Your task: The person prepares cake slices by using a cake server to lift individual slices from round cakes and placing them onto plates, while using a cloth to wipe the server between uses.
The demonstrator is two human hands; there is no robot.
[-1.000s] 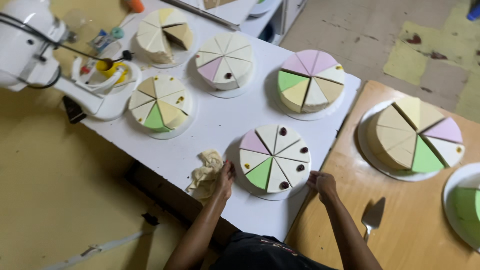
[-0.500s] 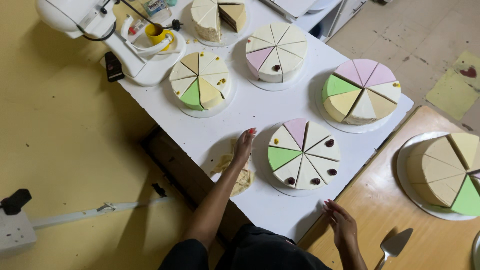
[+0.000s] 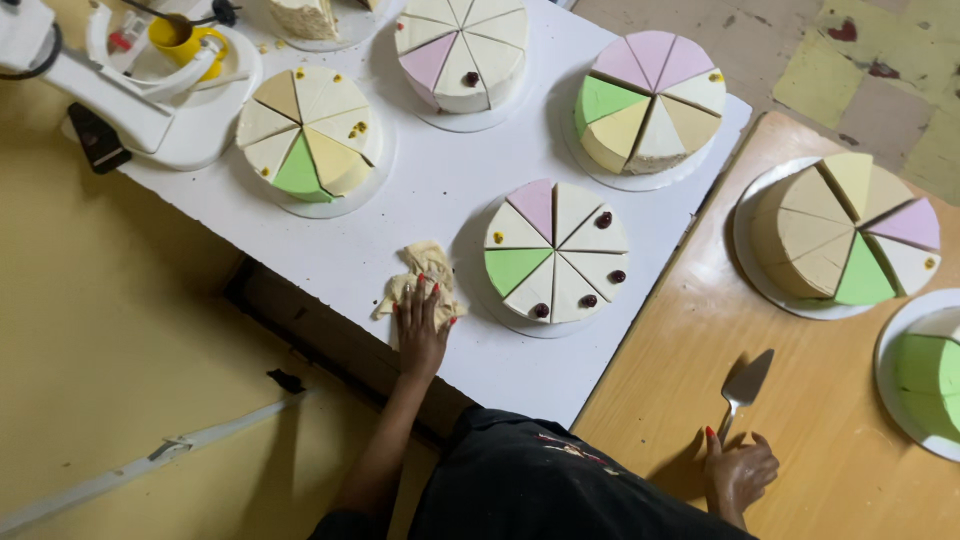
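My left hand point(image 3: 422, 328) flat, fingers spread, pressing crumpled beige cloth point(image 3: 420, 280) on white bench point(image 3: 440, 190), just left of sliced cake point(image 3: 556, 251). My right hand point(image 3: 740, 470) loosely curled, fingertips touching cake server point(image 3: 745, 385) handle on wooden bench point(image 3: 800, 400).

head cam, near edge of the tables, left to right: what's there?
crumpled cloth under the left hand → sliced cake with dark toppings → cake server → right hand → green cake at the frame edge
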